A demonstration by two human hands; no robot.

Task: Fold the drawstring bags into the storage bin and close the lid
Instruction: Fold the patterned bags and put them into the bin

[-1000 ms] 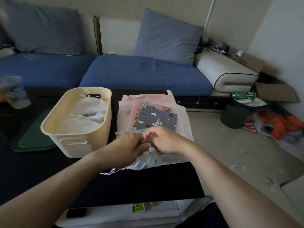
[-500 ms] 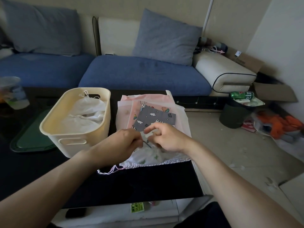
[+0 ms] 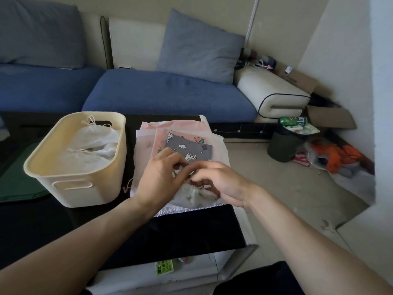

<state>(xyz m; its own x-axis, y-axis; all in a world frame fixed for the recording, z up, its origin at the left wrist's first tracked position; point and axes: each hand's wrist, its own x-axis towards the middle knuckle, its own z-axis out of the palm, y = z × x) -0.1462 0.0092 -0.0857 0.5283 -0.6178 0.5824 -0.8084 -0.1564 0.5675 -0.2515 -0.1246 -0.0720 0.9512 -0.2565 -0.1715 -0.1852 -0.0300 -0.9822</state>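
Note:
A cream storage bin (image 3: 70, 184) stands on the black table (image 3: 53, 226), with white drawstring bags (image 3: 91, 143) folded inside it. Right of the bin lies a pile of drawstring bags (image 3: 182, 133): pink and white ones with a grey unicorn-print bag (image 3: 191, 149) on top. My left hand (image 3: 159, 177) and my right hand (image 3: 219, 182) meet over the near end of the pile. Both pinch a small white patterned bag (image 3: 195, 198) that bunches under them. The green lid (image 3: 17, 179) lies flat to the left of the bin.
A blue sofa (image 3: 165, 94) with grey cushions runs behind the table. On the floor at the right stand a dark waste bin (image 3: 285, 145) with a green can (image 3: 293, 121), cardboard boxes and orange cloth (image 3: 340, 156). The table's right edge falls beside the pile.
Both hands have moved a little farther over the pile and closer together, bunching the small white bag beneath them.

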